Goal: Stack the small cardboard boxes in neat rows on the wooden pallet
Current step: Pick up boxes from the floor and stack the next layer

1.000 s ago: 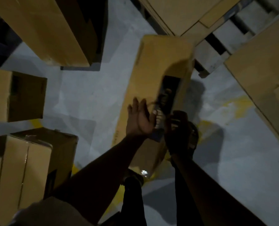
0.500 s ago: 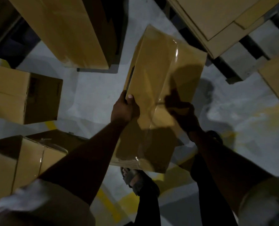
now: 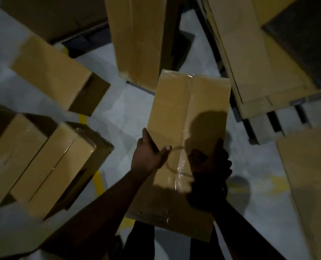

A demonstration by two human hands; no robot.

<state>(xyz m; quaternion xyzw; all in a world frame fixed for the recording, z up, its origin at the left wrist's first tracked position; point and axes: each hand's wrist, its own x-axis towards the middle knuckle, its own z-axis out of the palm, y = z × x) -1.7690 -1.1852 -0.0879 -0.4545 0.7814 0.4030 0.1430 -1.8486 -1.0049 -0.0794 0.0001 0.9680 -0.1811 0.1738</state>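
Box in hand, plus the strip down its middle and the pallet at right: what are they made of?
Box: brown cardboard, matte, going by the folded flap seam and creased edges. Strip: clear plastic tape, glossy; it catches glints and wrinkles. Pallet: probably bare wood, with spaced pale slats, but the dim light leaves it open.

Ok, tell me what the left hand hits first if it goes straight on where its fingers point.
Probably the tall upright carton ahead. The left hand grips the held box at its left edge, fingers pointing up-frame along it over bare floor; depth is unclear.
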